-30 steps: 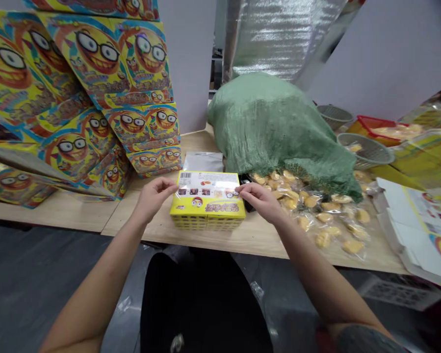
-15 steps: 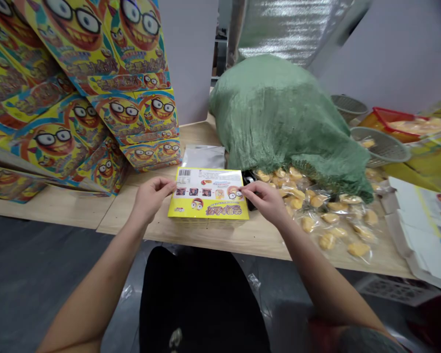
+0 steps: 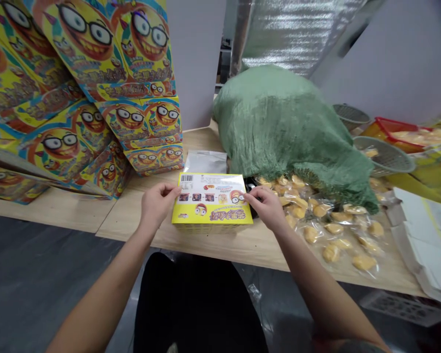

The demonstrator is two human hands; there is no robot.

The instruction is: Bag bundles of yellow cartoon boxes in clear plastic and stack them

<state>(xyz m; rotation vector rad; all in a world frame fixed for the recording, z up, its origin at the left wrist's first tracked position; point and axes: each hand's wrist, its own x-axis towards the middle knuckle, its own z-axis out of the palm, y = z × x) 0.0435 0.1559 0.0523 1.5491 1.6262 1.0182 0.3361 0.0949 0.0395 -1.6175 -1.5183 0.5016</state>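
A yellow and white printed cardboard box [image 3: 213, 203] lies on the wooden table in front of me, its top print upside down to my view. My left hand [image 3: 159, 203] pinches at its left edge, thumb and forefinger together. At the right edge, my right hand [image 3: 266, 206] is closed in a similar pinch. The fingertips cover exactly what they grip. Just behind the box lies a pale, shiny flat sheet or bag [image 3: 205, 161]. A dark object [image 3: 255, 184] shows partly behind the box's right end.
Stacked printed boxes [image 3: 135, 115] stand at left. A large green woven sack [image 3: 279, 122] sits behind, with several wrapped yellow pieces [image 3: 330, 230] spilling out. Grey baskets [image 3: 384, 154], a red tray [image 3: 399, 132] and an unfolded white carton [image 3: 422, 240] are at right. The table's front edge [image 3: 260, 262] is near.
The view has shifted slightly, so everything sits a little lower and further right. Both hands stay at the box's two edges; the box shows no clear movement on the table.
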